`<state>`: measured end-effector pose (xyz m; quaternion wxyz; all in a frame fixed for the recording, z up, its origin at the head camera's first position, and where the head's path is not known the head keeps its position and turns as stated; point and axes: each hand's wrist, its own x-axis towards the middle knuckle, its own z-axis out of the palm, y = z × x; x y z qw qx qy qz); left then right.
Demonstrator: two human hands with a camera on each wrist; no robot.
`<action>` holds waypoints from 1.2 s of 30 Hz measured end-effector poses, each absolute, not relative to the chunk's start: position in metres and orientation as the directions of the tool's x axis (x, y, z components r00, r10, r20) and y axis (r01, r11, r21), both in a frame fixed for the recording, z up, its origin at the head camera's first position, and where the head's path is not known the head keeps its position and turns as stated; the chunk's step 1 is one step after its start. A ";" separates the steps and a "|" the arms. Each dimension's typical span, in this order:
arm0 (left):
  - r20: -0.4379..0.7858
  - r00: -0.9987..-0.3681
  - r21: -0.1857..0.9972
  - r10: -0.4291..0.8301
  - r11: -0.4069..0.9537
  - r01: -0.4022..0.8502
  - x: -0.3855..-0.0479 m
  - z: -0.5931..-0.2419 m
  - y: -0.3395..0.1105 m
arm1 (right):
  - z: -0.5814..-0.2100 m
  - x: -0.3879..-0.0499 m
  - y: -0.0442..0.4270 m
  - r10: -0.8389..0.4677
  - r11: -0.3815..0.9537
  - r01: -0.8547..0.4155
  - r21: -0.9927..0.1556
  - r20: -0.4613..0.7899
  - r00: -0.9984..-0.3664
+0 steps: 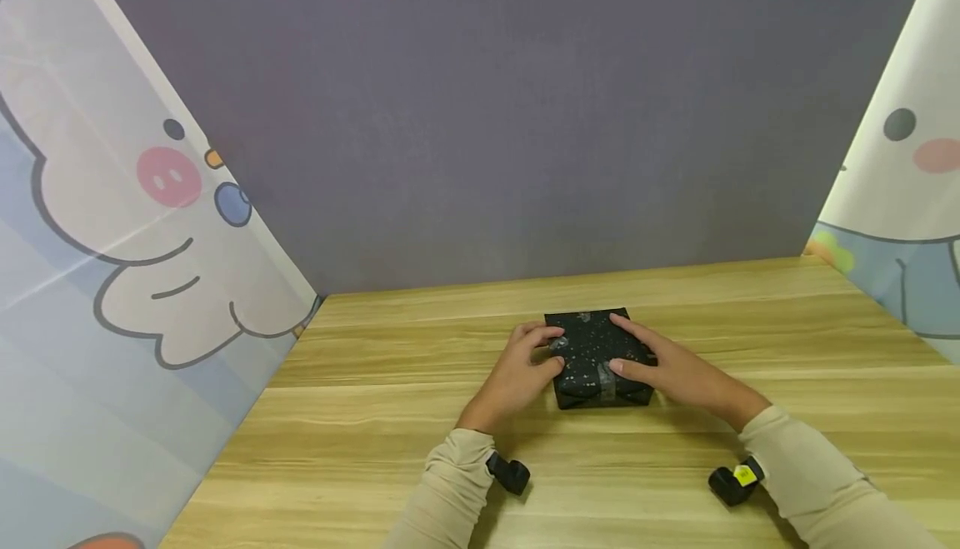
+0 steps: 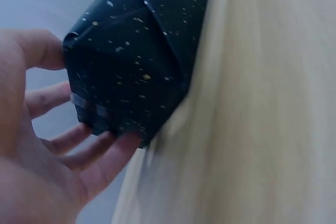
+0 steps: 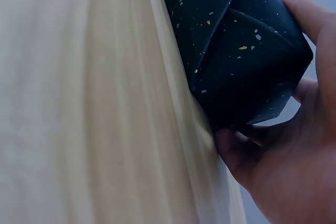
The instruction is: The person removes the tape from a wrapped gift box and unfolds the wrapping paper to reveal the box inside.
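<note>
A black speckled wrapped package (image 1: 592, 349) lies on the wooden table, with clear tape on its top and near side. My left hand (image 1: 522, 374) holds its left side, thumb and fingers bent around the edge; the left wrist view shows the hand (image 2: 58, 145) against the folded end of the package (image 2: 131, 56). On the opposite side my right hand (image 1: 671, 368) grips the package, thumb and a finger over the top. In the right wrist view, fingers of that hand (image 3: 289, 150) curl around the other folded end of the package (image 3: 247, 51).
The wooden tabletop (image 1: 360, 432) extends around both arms. Behind it rises a dark grey panel (image 1: 510, 116), and cartoon-printed curtains (image 1: 90, 199) hang at the left and right. Each wrist wears a small black camera.
</note>
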<state>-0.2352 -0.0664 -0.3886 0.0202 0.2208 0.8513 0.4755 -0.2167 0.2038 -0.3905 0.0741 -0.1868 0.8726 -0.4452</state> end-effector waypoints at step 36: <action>0.420 -0.888 0.442 0.187 0.813 0.380 -0.238 -0.377 -0.040 | -0.388 -0.218 0.201 -0.351 0.609 -0.244 -0.755 0.019 -0.936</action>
